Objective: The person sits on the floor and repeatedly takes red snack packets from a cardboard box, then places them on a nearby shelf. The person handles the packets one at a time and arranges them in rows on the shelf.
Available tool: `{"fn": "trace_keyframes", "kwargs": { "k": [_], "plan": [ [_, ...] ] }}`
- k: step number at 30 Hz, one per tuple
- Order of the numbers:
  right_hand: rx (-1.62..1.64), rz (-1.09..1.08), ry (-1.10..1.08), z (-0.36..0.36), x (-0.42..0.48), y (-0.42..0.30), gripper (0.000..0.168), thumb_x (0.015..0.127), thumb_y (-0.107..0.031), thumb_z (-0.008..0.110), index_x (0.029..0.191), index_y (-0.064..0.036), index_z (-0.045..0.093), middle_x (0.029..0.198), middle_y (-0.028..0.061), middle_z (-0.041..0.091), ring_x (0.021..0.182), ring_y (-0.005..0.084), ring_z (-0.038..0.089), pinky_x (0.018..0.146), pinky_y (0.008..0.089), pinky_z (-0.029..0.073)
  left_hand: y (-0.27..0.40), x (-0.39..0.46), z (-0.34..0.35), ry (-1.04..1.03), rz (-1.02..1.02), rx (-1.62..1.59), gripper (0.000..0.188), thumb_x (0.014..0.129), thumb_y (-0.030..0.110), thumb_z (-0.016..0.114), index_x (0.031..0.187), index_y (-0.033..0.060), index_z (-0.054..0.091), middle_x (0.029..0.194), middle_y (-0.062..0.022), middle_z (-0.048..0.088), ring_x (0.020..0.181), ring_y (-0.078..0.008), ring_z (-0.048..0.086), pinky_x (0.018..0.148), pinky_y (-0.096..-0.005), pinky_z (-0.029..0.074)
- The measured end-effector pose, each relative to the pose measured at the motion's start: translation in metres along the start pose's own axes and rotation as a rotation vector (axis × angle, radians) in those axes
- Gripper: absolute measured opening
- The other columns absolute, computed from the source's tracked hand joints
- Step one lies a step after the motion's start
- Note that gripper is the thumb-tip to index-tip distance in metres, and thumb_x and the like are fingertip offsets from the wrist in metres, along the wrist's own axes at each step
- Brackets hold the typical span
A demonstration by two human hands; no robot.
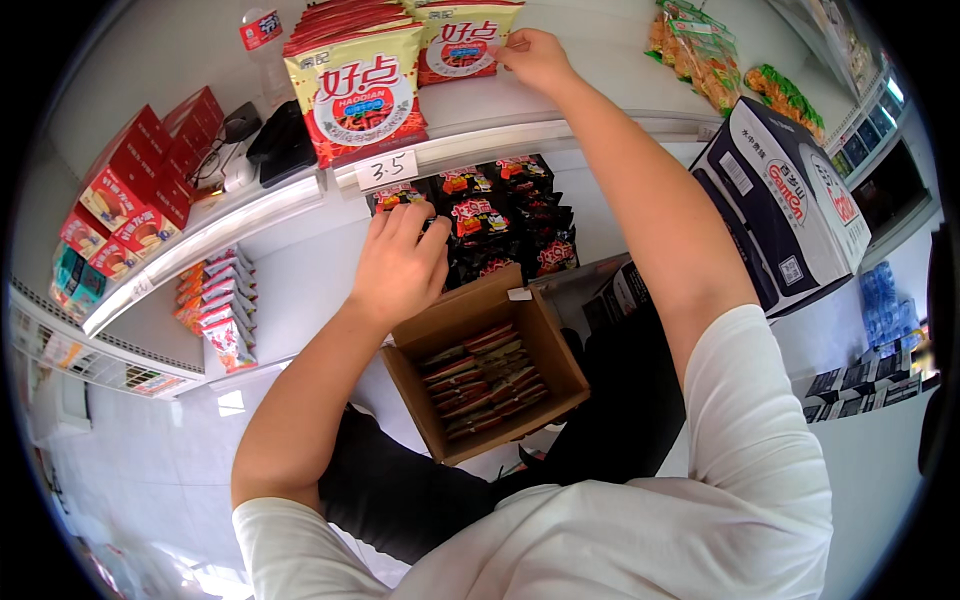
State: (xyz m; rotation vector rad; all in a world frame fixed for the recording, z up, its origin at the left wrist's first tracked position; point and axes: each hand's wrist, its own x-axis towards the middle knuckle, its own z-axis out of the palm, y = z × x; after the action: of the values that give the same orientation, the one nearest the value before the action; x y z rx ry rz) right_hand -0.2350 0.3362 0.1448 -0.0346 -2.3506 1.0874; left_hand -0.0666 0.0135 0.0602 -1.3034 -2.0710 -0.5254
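My right hand (534, 60) pinches the right edge of a red and yellow snack packet (461, 45) standing on the upper shelf. To its left a row of matching packets (360, 94) stands at the shelf front. My left hand (405, 262) is below the shelf edge, fingers bent, in front of black noodle packets (480, 217); whether it touches or holds anything is hidden. Beneath it an open cardboard box (559, 360) holds rows of flat packets (487, 382), between my knees.
A price card (386, 171) hangs on the shelf edge. Red boxes (135, 180), a black item (285, 142) and a plastic bottle (264, 52) are at left. Small snack bags (229, 322) stand lower. A large drinks carton (780, 202) and bagged snacks (701, 56) are at right.
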Motion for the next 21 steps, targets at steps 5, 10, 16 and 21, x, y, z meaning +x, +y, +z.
{"fn": "trace_keyframes", "kwargs": {
  "k": [5, 10, 16, 21],
  "plan": [
    [0.067, 0.023, 0.040, 0.006, 0.009, 0.009, 0.039, 0.084, -0.040, 0.078, 0.098, -0.004, 0.075, 0.094, 0.0098, 0.076, 0.089, 0.0226, 0.072, 0.082, 0.0360, 0.055, 0.001, 0.005, 0.003, -0.006, 0.021, -0.038, 0.031, 0.074, 0.002, 0.071, 0.104, 0.0035, 0.063, 0.106, -0.0124, 0.058, 0.096, -0.0314, 0.058, 0.080, -0.0429, 0.045],
    [0.092, 0.075, 0.004, 0.009, 0.007, -0.004, 0.027, 0.093, -0.032, 0.073, 0.095, -0.005, 0.069, 0.090, 0.0037, 0.072, 0.084, 0.0125, 0.067, 0.062, 0.0303, 0.047, 0.000, 0.002, 0.005, -0.022, 0.031, -0.034, 0.032, 0.073, 0.002, 0.072, 0.104, 0.0029, 0.063, 0.105, -0.0125, 0.058, 0.096, -0.0314, 0.058, 0.079, -0.0429, 0.045],
    [0.154, 0.171, -0.009, 0.008, 0.003, -0.009, 0.031, 0.092, -0.036, 0.075, 0.098, -0.007, 0.068, 0.095, 0.0036, 0.071, 0.087, 0.0146, 0.067, 0.068, 0.0343, 0.049, -0.006, -0.003, 0.003, -0.034, 0.009, -0.028, 0.032, 0.074, 0.002, 0.072, 0.105, 0.0028, 0.063, 0.106, -0.0129, 0.059, 0.096, -0.0316, 0.059, 0.079, -0.0433, 0.045],
    [0.087, 0.108, 0.124, 0.009, 0.006, -0.003, 0.038, 0.086, -0.038, 0.077, 0.105, -0.005, 0.074, 0.097, 0.0100, 0.075, 0.088, 0.0224, 0.071, 0.081, 0.0360, 0.056, -0.003, -0.002, 0.003, -0.052, 0.023, -0.042, 0.031, 0.075, 0.002, 0.071, 0.106, 0.0024, 0.063, 0.106, -0.0133, 0.059, 0.095, -0.0317, 0.060, 0.079, -0.0429, 0.046]
  ]
}}
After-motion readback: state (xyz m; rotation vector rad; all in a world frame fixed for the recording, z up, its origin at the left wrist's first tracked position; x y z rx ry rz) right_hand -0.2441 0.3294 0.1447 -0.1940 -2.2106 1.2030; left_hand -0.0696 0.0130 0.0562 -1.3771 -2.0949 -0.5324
